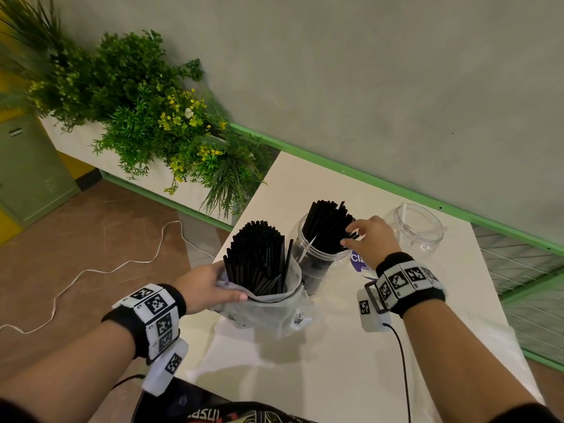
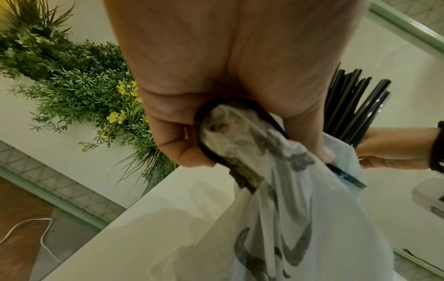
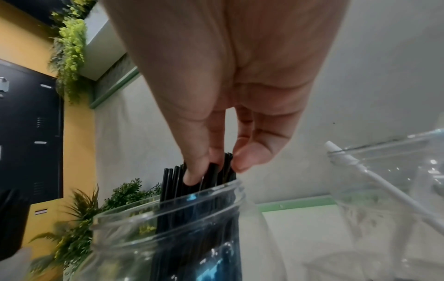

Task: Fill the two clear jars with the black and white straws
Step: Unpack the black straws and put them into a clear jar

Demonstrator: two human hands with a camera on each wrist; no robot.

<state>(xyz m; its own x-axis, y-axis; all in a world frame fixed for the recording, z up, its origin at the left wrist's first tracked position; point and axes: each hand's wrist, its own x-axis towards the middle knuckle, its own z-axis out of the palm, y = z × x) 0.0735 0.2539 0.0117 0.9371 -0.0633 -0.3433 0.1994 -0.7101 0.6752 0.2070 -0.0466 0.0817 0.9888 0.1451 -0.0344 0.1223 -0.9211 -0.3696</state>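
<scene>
On the white table (image 1: 335, 370) stands a clear jar (image 1: 317, 261) (image 3: 168, 228) with a bundle of black straws (image 1: 326, 224) upright in it. My right hand (image 1: 348, 236) (image 3: 216, 165) reaches over this jar, thumb and fingers pinching the straw tops. A thin printed plastic bag (image 1: 268, 309) (image 2: 288, 218) holds more black straws (image 1: 256, 257). My left hand (image 1: 225, 285) grips the bag's bunched rim on its left side. A second clear jar (image 1: 418, 230) (image 3: 396, 180) at the back right holds one white straw (image 3: 374, 176).
A purple-and-white label (image 1: 358, 261) shows partly behind my right wrist. A planter of green plants (image 1: 146, 123) lines the wall to the left. A white cable (image 1: 106, 270) trails on the floor. A green rail (image 1: 396, 184) runs behind the table, with wire mesh (image 1: 525, 270) at right.
</scene>
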